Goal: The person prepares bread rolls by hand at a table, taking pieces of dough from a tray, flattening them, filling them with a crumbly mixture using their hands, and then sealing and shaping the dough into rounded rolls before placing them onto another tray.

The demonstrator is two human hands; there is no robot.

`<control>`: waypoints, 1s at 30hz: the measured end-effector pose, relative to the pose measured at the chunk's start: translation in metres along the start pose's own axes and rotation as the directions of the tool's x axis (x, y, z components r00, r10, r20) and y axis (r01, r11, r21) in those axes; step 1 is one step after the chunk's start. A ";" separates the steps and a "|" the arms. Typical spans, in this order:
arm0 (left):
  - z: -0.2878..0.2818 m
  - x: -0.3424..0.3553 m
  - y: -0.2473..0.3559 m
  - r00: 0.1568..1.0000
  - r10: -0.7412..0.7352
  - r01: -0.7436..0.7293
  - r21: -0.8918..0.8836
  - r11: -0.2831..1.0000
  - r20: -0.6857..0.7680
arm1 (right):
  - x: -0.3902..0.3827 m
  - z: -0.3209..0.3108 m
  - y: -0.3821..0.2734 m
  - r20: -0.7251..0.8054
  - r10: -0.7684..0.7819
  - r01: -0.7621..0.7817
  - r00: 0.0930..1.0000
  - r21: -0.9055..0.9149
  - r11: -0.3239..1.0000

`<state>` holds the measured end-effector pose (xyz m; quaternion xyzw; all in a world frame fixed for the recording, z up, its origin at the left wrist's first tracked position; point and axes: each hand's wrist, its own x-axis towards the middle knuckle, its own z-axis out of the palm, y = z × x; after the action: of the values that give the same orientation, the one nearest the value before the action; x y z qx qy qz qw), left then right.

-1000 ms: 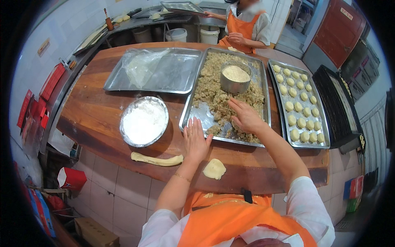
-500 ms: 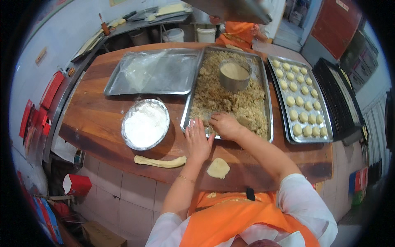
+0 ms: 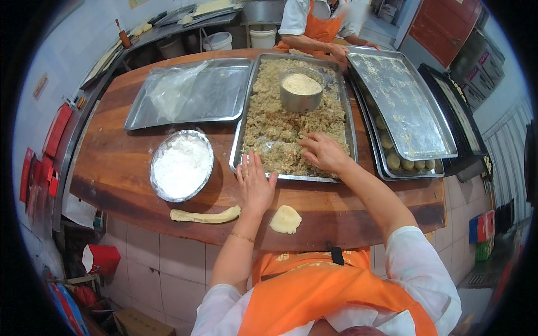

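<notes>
A metal baking tray [image 3: 232,154] holds a brown, crumbly filling [image 3: 269,117]. My left hand [image 3: 255,182] lies flat with its fingers stretched out, against the tray's near left corner. Over the near right part of the filling, my right hand [image 3: 326,154] rests with loosely bent, parted fingers touching the crumbs; nothing shows in its grip. A round metal tin [image 3: 301,99] with pale crumbs stands in the filling's far half. On the wooden table, a flattened piece of dough [image 3: 286,219] lies right of my left wrist, and a dough roll [image 3: 206,215] lies left of it.
A foil-like bowl of white flour [image 3: 182,165] stands left of the filling tray. Behind it, a metal tray [image 3: 230,92] bears a plastic sheet [image 3: 174,92]. At right, a co-worker [image 3: 314,28] holds a floury tray [image 3: 400,101] over a tray of dough balls [image 3: 393,162].
The co-worker's tray has come down from above onto the tray of dough balls, covering most of them. My right hand has shifted right in the filling, and its fingers have loosened.
</notes>
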<state>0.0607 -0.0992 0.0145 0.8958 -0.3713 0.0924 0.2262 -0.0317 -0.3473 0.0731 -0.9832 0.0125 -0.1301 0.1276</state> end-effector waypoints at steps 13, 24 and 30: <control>-0.001 0.003 0.004 1.000 -0.012 0.012 -0.010 1.000 0.017 | 0.061 0.032 0.014 -0.036 0.360 -0.362 0.932 -0.069 0.930; 0.001 0.000 0.001 1.000 -0.017 0.017 -0.007 1.000 -0.012 | 0.054 0.040 -0.055 0.016 -0.151 0.152 0.988 -0.098 0.984; -0.001 0.005 0.002 0.999 -0.018 0.018 -0.005 1.000 0.040 | 0.062 0.049 -0.044 0.041 0.089 -0.091 0.995 0.032 0.995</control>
<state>0.0624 -0.1029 0.0181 0.9003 -0.3677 0.0716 0.2218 0.0407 -0.2966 0.0543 -0.9817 0.0520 -0.1048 0.1504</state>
